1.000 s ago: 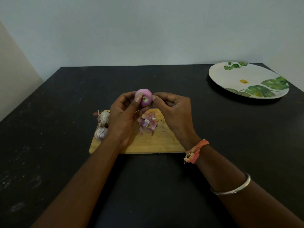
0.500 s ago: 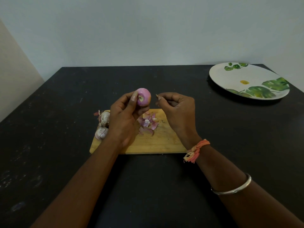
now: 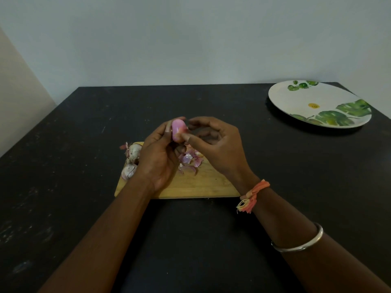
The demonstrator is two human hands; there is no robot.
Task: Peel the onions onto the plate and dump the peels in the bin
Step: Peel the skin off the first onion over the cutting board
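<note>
Above the board (image 3: 211, 185), left hand (image 3: 158, 159) and right hand (image 3: 220, 149) pinch the onion (image 3: 177, 129) (pink).

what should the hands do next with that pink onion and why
Probably the right hand should pull any last scrap off the onion and drop it onto the peels on the board. The left hand holds the onion, which looks almost bare, while the right thumb and finger pinch its end.

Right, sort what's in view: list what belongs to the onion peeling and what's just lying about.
Job: pink onion, gripped by left hand and right hand; far unpeeled onion; near unpeeled onion; peels; cutting board; plate.
Just there: thread wristband; metal bangle.
Bin not in view.
</note>
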